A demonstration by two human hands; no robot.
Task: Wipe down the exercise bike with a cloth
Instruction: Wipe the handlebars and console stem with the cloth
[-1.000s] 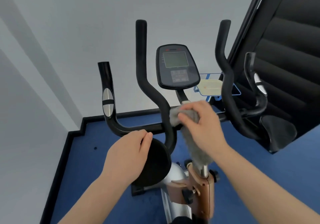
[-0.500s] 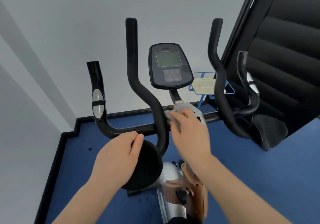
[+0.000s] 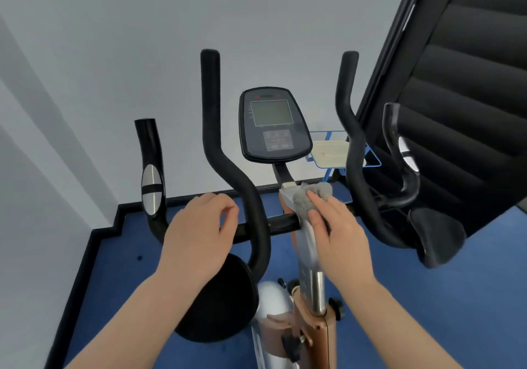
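Item: exercise bike (image 3: 281, 227), centre post under wipe; our right hand (image 3: 339, 231) presses the grey cloth (image 3: 309, 200) flat-fingered against the post top just below the console (image 3: 275, 125), thumb tucked along the cloth's edge. Our left hand (image 3: 196, 229) hovers over the crossbar (image 3: 282, 223), fingers loosely curled, gripping nothing we can see. Risk noted: the cloth is bunched and only pressed, so we judge a quick stroke could drop it to the blue floor (image 3: 470, 283) or skip the crossbar joint.
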